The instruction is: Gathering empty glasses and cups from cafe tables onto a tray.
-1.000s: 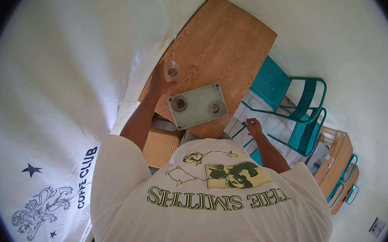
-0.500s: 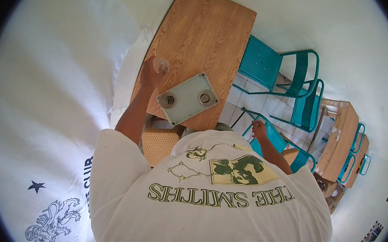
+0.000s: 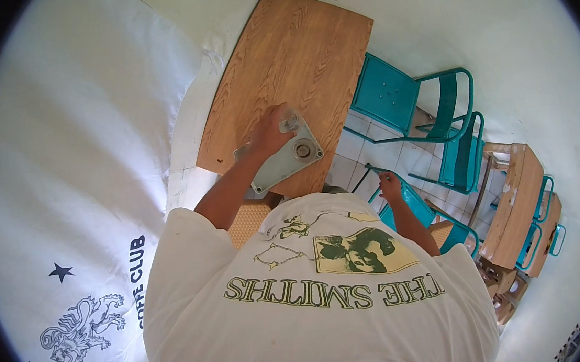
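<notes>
My left hand [image 3: 268,133] reaches out over a wooden table [image 3: 292,50] and closes around a small clear glass [image 3: 289,121] at the far edge of a grey tray [image 3: 282,171]. A second small glass [image 3: 302,150] stands on the tray just to the right of the hand. The tray lies near the table's front edge. My right hand [image 3: 390,186] is lower right and grips the top rail of a teal metal chair [image 3: 420,205] beside me. My white printed shirt fills the lower part of the view.
Two more teal chairs [image 3: 400,95] [image 3: 468,155] stand right of the table on a white tiled floor. Another wooden table [image 3: 517,195] with teal chairs is at far right. A white printed wall or banner [image 3: 78,199] runs along the left. A woven seat [image 3: 248,220] shows below the table.
My left hand with the glass has moved from just beyond the tray to its far edge. The view has shifted, and my right hand has settled on the chair's rail.
</notes>
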`<action>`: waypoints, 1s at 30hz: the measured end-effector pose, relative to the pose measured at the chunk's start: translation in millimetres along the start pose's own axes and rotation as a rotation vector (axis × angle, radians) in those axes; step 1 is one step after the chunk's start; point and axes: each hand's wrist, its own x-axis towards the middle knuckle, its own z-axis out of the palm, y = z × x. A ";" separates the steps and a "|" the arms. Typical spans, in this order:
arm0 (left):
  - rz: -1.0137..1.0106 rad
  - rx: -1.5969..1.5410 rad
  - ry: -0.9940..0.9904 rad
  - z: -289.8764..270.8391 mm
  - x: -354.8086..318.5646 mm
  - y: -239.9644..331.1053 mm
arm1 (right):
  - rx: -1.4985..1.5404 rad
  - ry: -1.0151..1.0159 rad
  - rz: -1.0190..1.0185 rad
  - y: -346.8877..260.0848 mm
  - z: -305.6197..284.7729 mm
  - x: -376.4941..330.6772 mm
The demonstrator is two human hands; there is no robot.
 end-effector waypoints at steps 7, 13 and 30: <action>-0.048 0.023 -0.061 13.5 -1.7 0.1 | 0.007 0.046 0.046 30.7 -16.9 0.8; -0.073 0.044 -0.080 16.8 -1.6 1.4 | 0.003 0.058 0.063 40.2 -16.1 -1.0; -0.107 0.068 -0.192 38.0 -1.3 -18.5 | 0.021 0.046 0.065 31.9 -13.4 -6.3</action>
